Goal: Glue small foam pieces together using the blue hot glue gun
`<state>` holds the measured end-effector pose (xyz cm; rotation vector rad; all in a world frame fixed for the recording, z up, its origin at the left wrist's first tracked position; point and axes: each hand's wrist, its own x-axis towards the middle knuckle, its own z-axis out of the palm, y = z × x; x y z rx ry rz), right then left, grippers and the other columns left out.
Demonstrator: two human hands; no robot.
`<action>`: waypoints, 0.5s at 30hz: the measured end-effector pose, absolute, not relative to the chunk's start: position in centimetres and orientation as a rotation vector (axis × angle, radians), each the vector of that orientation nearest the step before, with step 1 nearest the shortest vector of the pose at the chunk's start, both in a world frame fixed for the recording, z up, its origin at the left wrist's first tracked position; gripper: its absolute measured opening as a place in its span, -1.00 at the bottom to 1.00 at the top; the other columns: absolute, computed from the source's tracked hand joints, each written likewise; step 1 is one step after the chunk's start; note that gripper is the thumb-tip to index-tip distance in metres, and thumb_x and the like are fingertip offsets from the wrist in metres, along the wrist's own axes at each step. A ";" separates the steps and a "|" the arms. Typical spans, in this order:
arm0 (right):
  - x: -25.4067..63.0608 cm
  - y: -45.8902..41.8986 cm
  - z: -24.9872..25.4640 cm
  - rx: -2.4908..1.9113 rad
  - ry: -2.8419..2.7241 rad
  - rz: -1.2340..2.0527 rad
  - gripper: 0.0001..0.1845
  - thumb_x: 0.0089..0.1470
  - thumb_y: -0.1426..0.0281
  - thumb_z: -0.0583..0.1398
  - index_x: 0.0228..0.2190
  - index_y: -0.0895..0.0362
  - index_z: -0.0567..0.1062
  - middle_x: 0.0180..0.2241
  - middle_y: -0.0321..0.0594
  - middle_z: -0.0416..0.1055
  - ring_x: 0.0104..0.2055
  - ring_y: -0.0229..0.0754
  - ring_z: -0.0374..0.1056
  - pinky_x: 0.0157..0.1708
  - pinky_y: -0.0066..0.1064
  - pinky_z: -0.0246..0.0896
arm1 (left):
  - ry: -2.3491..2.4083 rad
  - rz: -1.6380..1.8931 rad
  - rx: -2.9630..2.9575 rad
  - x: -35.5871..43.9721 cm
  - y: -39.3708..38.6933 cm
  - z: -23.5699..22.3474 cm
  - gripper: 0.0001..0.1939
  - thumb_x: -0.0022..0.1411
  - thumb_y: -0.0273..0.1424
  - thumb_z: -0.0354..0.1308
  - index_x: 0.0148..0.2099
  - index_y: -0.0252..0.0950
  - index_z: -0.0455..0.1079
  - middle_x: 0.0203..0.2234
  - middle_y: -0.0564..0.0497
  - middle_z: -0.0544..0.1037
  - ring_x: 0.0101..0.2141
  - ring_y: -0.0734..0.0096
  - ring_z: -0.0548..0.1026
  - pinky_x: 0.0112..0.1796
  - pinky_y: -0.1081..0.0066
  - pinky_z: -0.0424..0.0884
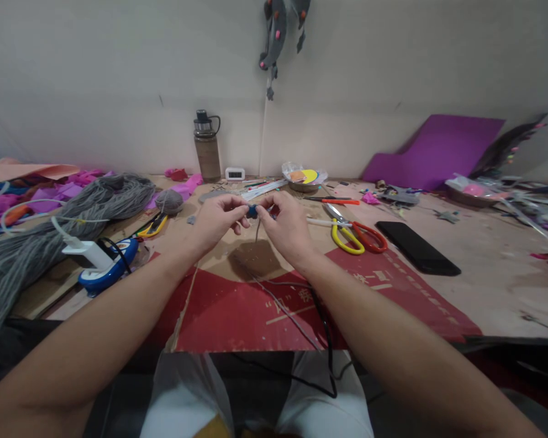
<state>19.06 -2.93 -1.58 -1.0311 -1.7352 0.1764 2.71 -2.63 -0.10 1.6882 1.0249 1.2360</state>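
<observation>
My left hand (221, 220) and my right hand (287, 224) meet above the cardboard, in the middle of the head view. Between their fingertips they pinch a small dark-blue piece (252, 211); my fingers cover much of it, and its kind is unclear. A grey yarn strand (257, 231) hangs down beside the right fingers. More thin grey yarn (292, 319) trails over the red printed cardboard (228, 316) to the table's front edge. Scissors (354, 234) with one yellow and one red handle lie open to the right of my right hand.
A black phone (418, 248) lies at right. Grey yarn hanks (105, 201), a yarn ball (169, 201) and a blue power strip (107, 274) with a white charger (89, 253) are at left. Behind stand a bottle (207, 152), a small clock (234, 174) and a bowl (304, 184). A black cable (324, 328) hangs over the front edge.
</observation>
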 end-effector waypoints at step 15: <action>18.9 -2.8 -1.8 -1.029 -1.808 0.201 -0.92 0.08 0.44 0.17 -0.45 0.08 0.39 -0.38 -0.20 0.39 -0.32 -0.16 0.26 -0.28 -0.29 0.14 | 1.152 1.158 1.808 2.6 -2.7 0.1 -0.81 0.09 -0.27 0.24 -0.32 -0.31 0.51 -0.62 0.04 0.50 -0.63 0.55 0.40 -0.66 0.55 0.21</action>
